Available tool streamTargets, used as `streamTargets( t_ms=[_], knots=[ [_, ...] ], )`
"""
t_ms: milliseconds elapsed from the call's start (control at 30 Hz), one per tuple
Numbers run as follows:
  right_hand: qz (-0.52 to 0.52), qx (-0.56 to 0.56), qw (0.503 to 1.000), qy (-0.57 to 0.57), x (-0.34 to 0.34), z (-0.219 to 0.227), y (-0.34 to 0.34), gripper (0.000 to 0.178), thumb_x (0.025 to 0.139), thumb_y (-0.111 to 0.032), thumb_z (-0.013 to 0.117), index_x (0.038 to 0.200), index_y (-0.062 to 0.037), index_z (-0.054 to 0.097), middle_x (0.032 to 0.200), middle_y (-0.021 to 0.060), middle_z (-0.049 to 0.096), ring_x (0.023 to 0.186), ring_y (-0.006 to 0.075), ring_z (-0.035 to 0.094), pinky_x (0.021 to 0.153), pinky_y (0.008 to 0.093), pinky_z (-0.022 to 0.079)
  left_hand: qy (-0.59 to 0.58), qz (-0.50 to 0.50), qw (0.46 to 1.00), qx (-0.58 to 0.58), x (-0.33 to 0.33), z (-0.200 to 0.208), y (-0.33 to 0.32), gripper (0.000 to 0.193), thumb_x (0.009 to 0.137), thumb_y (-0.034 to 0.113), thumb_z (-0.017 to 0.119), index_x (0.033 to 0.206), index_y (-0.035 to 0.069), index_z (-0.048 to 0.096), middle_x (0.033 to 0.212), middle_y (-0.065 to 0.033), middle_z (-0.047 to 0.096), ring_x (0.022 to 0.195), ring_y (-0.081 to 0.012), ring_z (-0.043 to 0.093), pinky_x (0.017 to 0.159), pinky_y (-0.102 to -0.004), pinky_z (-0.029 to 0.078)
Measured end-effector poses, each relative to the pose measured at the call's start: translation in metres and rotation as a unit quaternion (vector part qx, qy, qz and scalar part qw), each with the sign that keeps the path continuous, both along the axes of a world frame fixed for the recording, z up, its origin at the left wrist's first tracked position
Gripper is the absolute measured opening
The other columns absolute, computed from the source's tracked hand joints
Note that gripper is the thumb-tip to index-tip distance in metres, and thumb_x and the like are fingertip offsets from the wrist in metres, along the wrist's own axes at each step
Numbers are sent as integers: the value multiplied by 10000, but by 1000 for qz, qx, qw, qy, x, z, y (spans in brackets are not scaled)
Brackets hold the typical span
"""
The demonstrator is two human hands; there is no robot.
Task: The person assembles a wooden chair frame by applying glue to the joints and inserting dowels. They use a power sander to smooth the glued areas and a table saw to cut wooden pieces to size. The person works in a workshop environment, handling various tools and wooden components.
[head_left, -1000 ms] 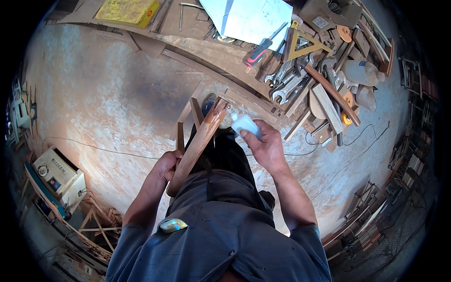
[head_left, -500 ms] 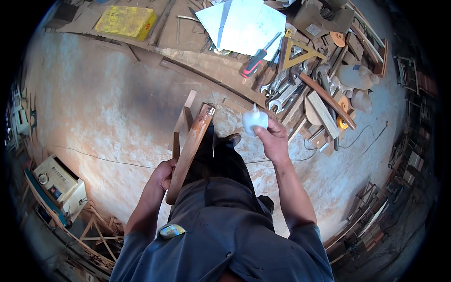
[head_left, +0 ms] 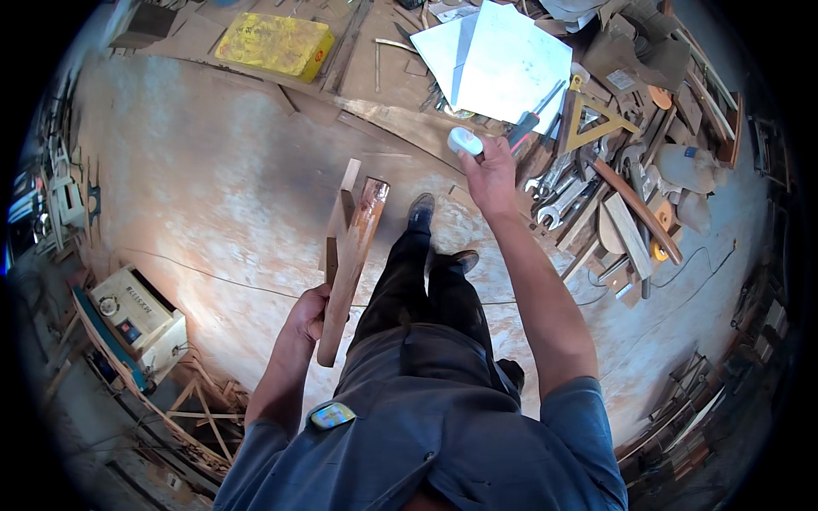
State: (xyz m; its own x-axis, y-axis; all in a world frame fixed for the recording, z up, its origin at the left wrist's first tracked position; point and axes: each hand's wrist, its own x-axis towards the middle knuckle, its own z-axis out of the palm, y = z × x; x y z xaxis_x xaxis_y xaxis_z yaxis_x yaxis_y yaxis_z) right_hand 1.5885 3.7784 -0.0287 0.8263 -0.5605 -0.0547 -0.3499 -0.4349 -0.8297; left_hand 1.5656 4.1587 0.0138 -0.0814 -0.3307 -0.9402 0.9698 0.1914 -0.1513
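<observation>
White bottle (head_left: 464, 141) gripped in right hand (head_left: 492, 175), ahead-right of wooden frame (head_left: 352, 255); left hand (head_left: 308, 312) clasps frame, long axis pointing forward.

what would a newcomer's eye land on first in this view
Probably the bright white sheets on the workbench at the top, with a yellow box to their left. Below, the right hand holds a white bottle near the bench edge, while the left hand grips a wooden frame with a glossy upper end.
</observation>
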Motion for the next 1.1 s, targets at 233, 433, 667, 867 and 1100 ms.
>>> streamTargets(
  t_ms=[233,433,667,867,1100],
  knots=[
    [-24,7,1000,10,15,-22,2,326,798,-68,691,1115,-80,614,1048,153,577,944,323,595,804,390,494,14,-27,999,10,20,-12,3,202,958,171,495,955,-10,585,713,-119,611,563,-212,585,526,-328,520],
    [-30,-6,998,57,-10,5,6,557,797,-55,704,1311,-25,493,1095,167,556,835,232,614,757,352,518,15,-64,997,30,33,-32,2,224,959,158,452,1010,-26,568,756,-157,643,626,-262,647,566,-373,568],
    [-63,95,988,107,-135,50,28,476,834,-73,673,1274,23,519,1062,176,598,857,267,625,768,358,517,-38,-177,980,86,38,-59,-1,184,922,102,443,921,-51,545,717,-146,608,580,-257,630,524,-380,572],
    [-113,93,973,179,-267,49,61,330,877,-89,581,1186,28,593,1082,230,609,1034,408,566,923,448,459,-100,-363,920,110,29,-66,-12,184,943,172,469,911,18,564,703,-83,581,548,-207,567,487,-340,486],
    [-242,71,959,129,-407,29,103,251,837,-70,602,1087,-53,623,958,182,601,942,390,593,850,440,499,-90,-563,820,55,-15,-48,-66,189,930,180,463,919,46,595,697,-47,583,586,-184,588,509,-330,490]
  ],
)
